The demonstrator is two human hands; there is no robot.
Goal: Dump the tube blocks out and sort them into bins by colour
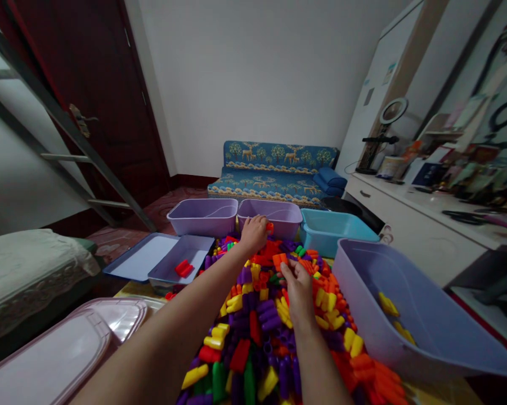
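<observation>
While multicolored pile of plastic pieces [270, 315] spreads nearest, right hand [299, 278] sits above it, thumb and fingers pinching orange piece [280, 260]. Farther out, left hand [255, 232] at near side of rear middle purple bin [290, 229], fingertips gripping second orange piece [270, 227]. Beyond: blue patterned sofa [261, 181].

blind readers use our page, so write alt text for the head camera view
A person's right hand holds an orange piece over a colourful heap, while the left hand holds another orange piece before a purple bin. A large bin at right contains yellow pieces; a tray at left, red ones.
</observation>
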